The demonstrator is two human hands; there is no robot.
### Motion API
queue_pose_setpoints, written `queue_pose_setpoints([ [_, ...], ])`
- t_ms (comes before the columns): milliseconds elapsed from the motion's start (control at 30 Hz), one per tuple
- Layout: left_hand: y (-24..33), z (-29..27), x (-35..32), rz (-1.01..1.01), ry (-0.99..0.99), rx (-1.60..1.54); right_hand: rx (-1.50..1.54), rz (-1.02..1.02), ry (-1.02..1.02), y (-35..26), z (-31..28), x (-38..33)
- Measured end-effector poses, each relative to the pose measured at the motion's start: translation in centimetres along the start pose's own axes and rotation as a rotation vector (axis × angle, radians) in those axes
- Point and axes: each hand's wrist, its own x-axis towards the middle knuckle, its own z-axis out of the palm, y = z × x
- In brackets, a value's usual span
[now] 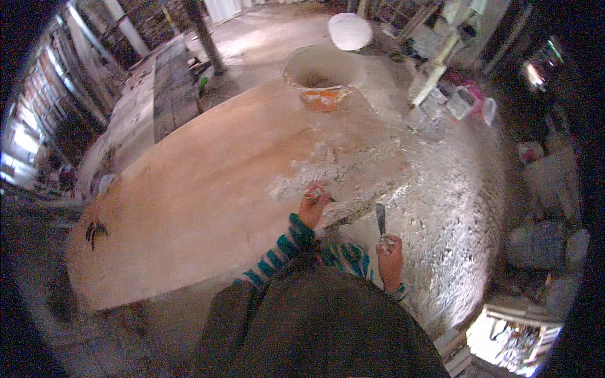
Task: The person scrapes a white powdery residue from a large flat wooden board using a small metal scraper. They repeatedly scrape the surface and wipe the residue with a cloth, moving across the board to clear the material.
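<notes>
- Fingers of the left hand (314,203) curl around a small putty-smeared scraper (313,191), pressed on the wooden board (189,189).
- Right hand (390,261) grips a putty knife (380,222), blade up.
- Orange bucket (322,79) stands at the board's far end.

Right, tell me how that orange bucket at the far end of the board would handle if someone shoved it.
The orange bucket would probably slide rather than tip: it looks squat, with a wide mouth. It may be heavy, since pale material crusts its rim and seems to sit inside. The white powder dusting the board could make it skid unevenly.
</notes>
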Motion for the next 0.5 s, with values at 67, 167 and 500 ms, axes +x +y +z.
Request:
queue_pose_setpoints([
  [67,4.0,-2.7,-0.6,0.156,-0.075,0.342,0.042,-0.121,0.053,1.6,0.6,-2.2],
  [167,5.7,-11.0,-2.7,0.127,0.000,0.591,0.085,-0.180,0.092,3.4,1.8,-4.8],
  [500,-3.8,-11.0,2.6,0.046,0.108,0.995,0.167,-0.053,0.126,3.7,3.3,-10.4],
])
